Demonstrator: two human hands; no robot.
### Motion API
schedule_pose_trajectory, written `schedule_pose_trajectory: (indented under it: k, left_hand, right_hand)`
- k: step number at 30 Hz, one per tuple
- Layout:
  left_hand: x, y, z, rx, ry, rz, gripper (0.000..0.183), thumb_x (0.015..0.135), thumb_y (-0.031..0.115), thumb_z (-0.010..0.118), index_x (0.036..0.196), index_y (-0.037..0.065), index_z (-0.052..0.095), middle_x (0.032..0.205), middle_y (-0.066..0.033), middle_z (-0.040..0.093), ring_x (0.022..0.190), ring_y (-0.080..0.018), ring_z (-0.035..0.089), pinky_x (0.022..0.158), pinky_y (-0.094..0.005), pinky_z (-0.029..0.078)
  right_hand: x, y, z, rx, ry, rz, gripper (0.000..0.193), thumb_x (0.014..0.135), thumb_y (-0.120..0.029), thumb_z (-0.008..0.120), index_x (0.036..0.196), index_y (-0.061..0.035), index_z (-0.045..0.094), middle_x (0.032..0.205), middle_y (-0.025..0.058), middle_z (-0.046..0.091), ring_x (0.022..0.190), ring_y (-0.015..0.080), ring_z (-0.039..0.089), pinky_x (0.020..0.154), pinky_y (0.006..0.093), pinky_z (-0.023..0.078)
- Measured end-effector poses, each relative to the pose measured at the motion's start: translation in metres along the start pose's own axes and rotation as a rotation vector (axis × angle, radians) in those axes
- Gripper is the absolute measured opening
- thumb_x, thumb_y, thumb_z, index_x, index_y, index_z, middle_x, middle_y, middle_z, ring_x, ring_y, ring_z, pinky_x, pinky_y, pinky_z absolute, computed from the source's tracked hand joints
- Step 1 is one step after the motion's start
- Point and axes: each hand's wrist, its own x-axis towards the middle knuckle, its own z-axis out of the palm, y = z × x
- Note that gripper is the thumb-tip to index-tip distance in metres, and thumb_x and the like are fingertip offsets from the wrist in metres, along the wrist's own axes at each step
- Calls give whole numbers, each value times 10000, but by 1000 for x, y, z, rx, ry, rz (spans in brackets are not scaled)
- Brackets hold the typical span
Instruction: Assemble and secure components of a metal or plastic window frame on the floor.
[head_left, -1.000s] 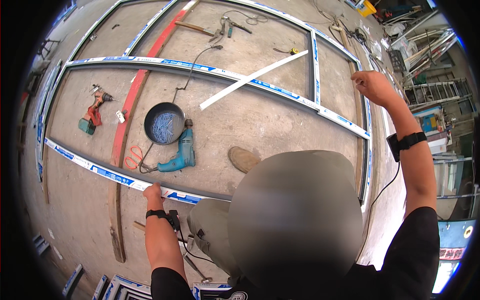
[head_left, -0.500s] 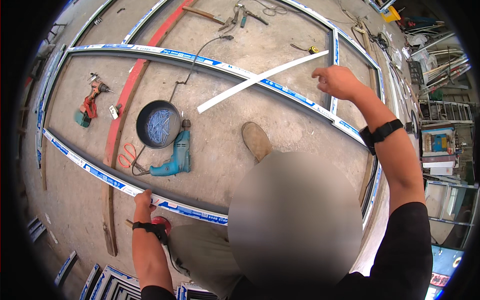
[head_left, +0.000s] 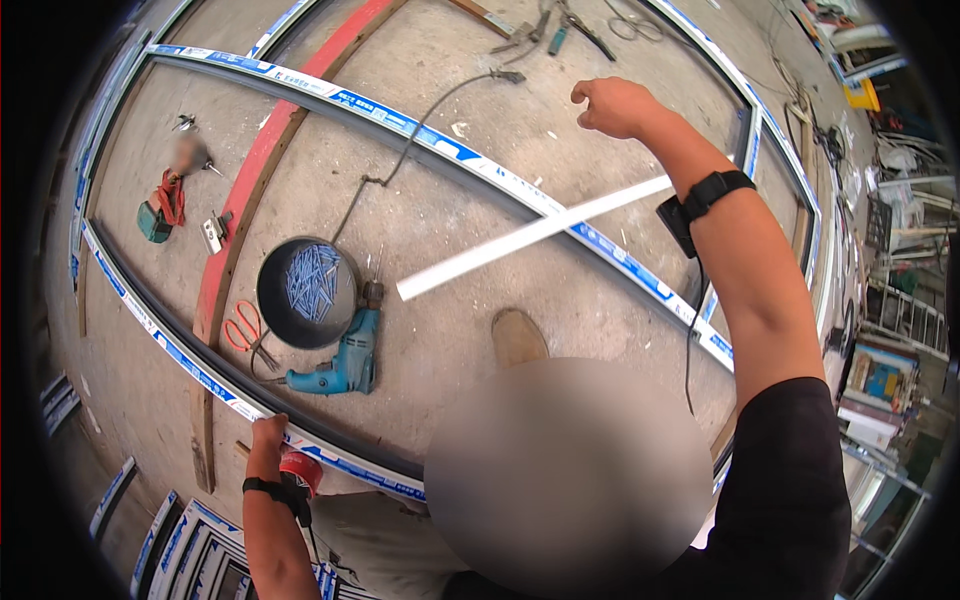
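My left hand (head_left: 268,430) is closed around the near rail of a large metal window frame (head_left: 180,358) covered in blue-and-white protective film. Out over the far part of the frame, my right hand (head_left: 615,107) is held in the air, fingers loosely bent, index finger and thumb apart, nothing in it. Beneath that forearm a white flat strip (head_left: 500,247) lies slantwise across the frame's middle bar (head_left: 470,162); the arm hides its far end. Beyond the hand are pliers (head_left: 588,35) and a hammer (head_left: 490,17) on the floor.
Inside the frame sit a black bowl (head_left: 340,318) of blue screws or plugs (head_left: 313,283), a teal corded drill (head_left: 352,355), red-handled scissors (head_left: 241,325) and a cordless drill (head_left: 165,210). A red beam (head_left: 262,165) runs underneath. Shelves and ladders stand at right.
My right hand has moved forward and left, away from the frame's right-hand crossbar. My left hand keeps its hold on the near rail. The view has shifted.
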Motion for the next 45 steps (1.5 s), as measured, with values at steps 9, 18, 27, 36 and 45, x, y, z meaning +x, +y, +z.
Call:
schedule_pose_trajectory:
  k: [9, 18, 27, 36, 45]
  left_hand:
    - [13, -30, -8, 20, 125, 27, 266, 791, 86, 690, 986, -90, 650, 852, -125, 678, 631, -208, 639, 552, -341, 493]
    - [-16, -10, -3, -177, 95, 31, 194, 824, 54, 670, 978, -62, 649, 853, -111, 682, 736, -241, 668, 693, -373, 537]
    - [-25, 3, 1, -186, 10, -68, 213, 854, 53, 658, 1020, -81, 646, 914, -134, 690, 782, -231, 674, 714, -361, 536]
    - [-13, -32, -7, -144, 120, 37, 259, 821, 90, 704, 984, -100, 639, 845, -142, 676, 681, -229, 659, 622, -358, 526]
    - [-6, -12, -2, -11, 140, 147, 331, 754, 135, 756, 923, -138, 675, 799, -168, 692, 669, -248, 679, 603, -382, 532]
  right_hand:
    - [180, -13, 33, 16, 47, 26, 424, 854, -178, 584, 1274, -120, 607, 1202, 122, 677, 1130, 311, 632, 910, 440, 520]
    - [331, 2, 120, -77, 245, -70, 555, 865, -146, 529, 1410, -73, 459, 1428, 220, 474, 1257, 400, 520, 1025, 478, 452]
    - [350, 23, 115, -210, 332, -119, 324, 875, -128, 513, 1160, -142, 666, 1232, 150, 611, 1123, 388, 600, 924, 484, 498]
    - [291, -17, 61, 55, 289, -5, 302, 916, -322, 573, 1176, -207, 676, 1123, 121, 706, 1060, 323, 657, 878, 444, 495]
    - [89, -96, -58, 431, 634, -368, 338, 949, -315, 633, 1180, -69, 651, 1002, 108, 719, 948, 195, 673, 848, 307, 488]
